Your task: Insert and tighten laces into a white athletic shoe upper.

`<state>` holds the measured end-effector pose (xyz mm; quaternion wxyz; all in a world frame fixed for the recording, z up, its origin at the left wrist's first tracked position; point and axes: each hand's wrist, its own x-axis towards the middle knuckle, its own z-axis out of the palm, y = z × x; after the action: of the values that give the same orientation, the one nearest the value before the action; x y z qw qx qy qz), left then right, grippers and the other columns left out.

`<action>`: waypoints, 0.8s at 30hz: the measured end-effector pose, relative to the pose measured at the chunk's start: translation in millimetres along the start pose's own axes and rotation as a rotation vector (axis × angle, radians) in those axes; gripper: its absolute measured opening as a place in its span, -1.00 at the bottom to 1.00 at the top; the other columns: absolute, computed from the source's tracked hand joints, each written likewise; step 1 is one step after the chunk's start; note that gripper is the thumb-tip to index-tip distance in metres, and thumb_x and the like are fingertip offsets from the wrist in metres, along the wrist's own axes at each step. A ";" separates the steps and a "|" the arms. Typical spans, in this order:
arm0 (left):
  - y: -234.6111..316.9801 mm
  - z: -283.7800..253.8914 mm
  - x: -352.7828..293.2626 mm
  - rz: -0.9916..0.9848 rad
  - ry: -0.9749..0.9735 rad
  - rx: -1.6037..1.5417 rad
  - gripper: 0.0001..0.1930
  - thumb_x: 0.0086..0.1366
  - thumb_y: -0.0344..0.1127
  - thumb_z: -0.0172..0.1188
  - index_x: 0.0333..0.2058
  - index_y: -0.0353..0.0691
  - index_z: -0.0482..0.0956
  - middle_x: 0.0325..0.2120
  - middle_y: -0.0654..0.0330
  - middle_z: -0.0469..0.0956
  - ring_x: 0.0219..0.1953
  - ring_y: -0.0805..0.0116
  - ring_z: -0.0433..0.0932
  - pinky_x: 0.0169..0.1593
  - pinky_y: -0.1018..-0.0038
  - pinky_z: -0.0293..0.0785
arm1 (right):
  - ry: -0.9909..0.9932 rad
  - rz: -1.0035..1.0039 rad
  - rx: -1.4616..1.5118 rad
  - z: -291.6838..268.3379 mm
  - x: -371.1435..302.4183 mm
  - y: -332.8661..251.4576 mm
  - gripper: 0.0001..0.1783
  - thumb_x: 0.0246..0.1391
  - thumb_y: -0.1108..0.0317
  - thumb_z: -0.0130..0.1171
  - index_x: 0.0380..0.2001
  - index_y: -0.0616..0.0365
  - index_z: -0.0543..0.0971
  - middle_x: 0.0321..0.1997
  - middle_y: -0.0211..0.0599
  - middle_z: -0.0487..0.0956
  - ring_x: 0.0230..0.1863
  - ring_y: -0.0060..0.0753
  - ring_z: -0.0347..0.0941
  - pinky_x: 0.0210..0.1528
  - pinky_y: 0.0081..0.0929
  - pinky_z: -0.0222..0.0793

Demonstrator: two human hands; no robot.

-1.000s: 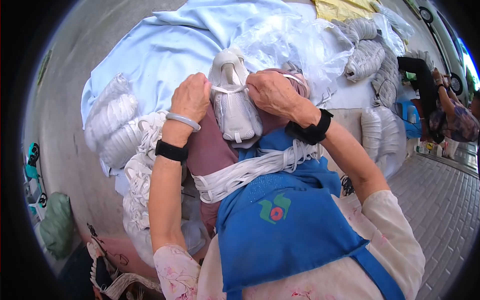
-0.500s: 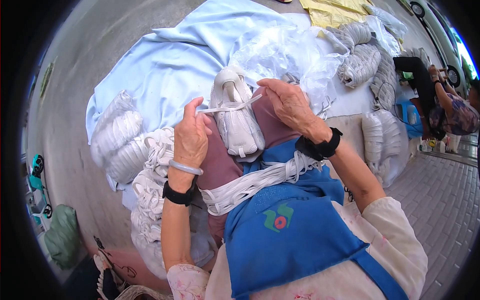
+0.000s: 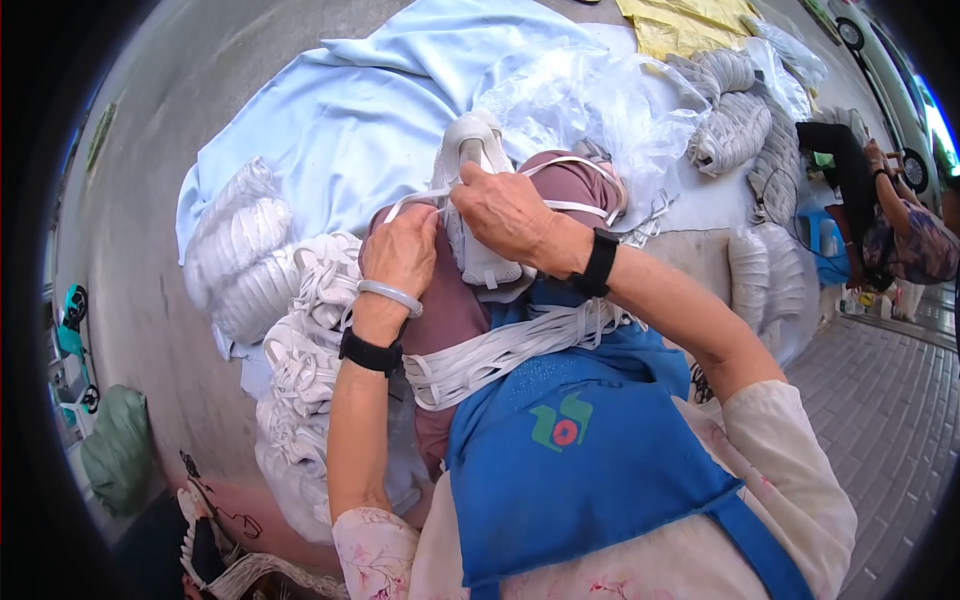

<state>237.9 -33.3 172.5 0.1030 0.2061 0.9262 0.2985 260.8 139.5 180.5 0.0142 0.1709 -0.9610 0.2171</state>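
A white sneaker lies between my knees, its toe end toward me. Over its middle my right hand is closed, fingers bent down and pinching the white shoelace. Just left of the shoe, my left hand is also closed on the lace, near the laced eyelets. The fingers hide where the lace crosses. A thick bundle of white laces lies across my lap over the blue apron. Thin white laces loop over my right knee.
Laced white sneakers are piled at my left, by a plastic-wrapped shoe bundle. Pale blue cloth and clear plastic spread ahead. Grey shoe bundles lie at the right, near a seated person.
My hands have come together over the shoe. My right hand moved left from beside the shoe onto its middle; my left hand moved slightly right. The taut lace between them is now mostly covered.
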 end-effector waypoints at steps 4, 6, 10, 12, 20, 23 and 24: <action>0.6 1.2 5.6 -0.027 0.034 0.112 -0.76 0.27 -0.19 -0.01 -0.31 -0.15 0.59 -0.46 -0.10 0.55 -0.34 -0.14 0.52 -0.24 0.09 0.42 | 0.094 0.028 -0.125 0.7 11.8 19.1 -0.88 -0.07 0.45 0.04 -0.46 0.27 0.52 -0.36 -0.07 0.47 -0.36 -0.02 0.50 -0.37 -0.24 0.44; 0.5 2.9 10.2 -0.017 0.038 0.085 -0.76 0.27 -0.18 -0.02 -0.32 -0.14 0.59 -0.46 -0.10 0.56 -0.34 -0.14 0.52 -0.24 0.07 0.42 | 0.170 0.029 0.097 -4.2 6.1 28.9 -0.85 -0.03 0.43 0.05 -0.41 0.24 0.57 -0.37 -0.08 0.50 -0.39 -0.02 0.49 -0.34 -0.22 0.42; 2.6 2.1 17.0 -0.035 -0.002 0.114 -0.74 0.28 -0.18 -0.07 -0.32 -0.19 0.54 -0.44 -0.12 0.55 -0.34 -0.16 0.51 -0.23 0.07 0.42 | 0.209 0.130 0.365 -20.4 -15.0 23.4 -0.86 -0.04 0.44 0.04 -0.49 0.29 0.54 -0.47 0.04 0.51 -0.39 0.05 0.50 -0.32 -0.20 0.38; 3.6 1.4 21.6 -0.047 -0.035 0.098 -0.73 0.29 -0.18 -0.09 -0.32 -0.20 0.52 -0.44 -0.12 0.55 -0.33 -0.17 0.51 -0.22 0.07 0.41 | 0.122 0.212 0.365 -26.2 -28.7 27.1 -0.85 -0.01 0.43 0.04 -0.46 0.29 0.55 -0.46 0.01 0.53 -0.39 -0.01 0.49 -0.31 -0.26 0.37; 1.2 4.0 34.4 0.016 -0.048 0.009 -0.70 0.30 -0.17 -0.12 -0.32 -0.25 0.50 -0.49 -0.09 0.55 -0.43 -0.09 0.54 -0.28 0.15 0.44 | 0.132 0.233 0.325 -11.5 -30.4 47.5 -0.81 0.01 0.39 0.05 -0.41 0.31 0.56 -0.44 -0.01 0.54 -0.38 -0.05 0.48 -0.26 -0.29 0.35; 18.2 -5.7 36.3 -0.288 -0.209 -0.187 -0.70 0.31 -0.16 -0.08 -0.33 -0.27 0.51 -0.59 -0.02 0.54 -0.62 0.11 0.54 -0.43 0.30 0.45 | 0.081 0.233 0.302 -10.8 -25.2 55.0 -0.78 0.01 0.38 0.04 -0.39 0.33 0.56 -0.43 -0.01 0.55 -0.36 -0.03 0.48 -0.23 -0.29 0.36; 13.9 -4.9 35.9 -0.296 -0.199 -0.256 -0.70 0.31 -0.16 -0.06 -0.33 -0.27 0.51 -0.63 0.01 0.52 -0.68 0.19 0.51 -0.48 0.36 0.43 | 0.079 0.233 0.309 -12.4 -26.2 53.7 -0.78 0.01 0.38 0.04 -0.39 0.33 0.56 -0.43 -0.01 0.55 -0.36 -0.03 0.48 -0.23 -0.29 0.36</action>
<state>208.7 -9.6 182.2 0.2621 0.0814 0.8862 0.3732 266.9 198.7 166.9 0.0001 0.0502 -0.9282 0.3688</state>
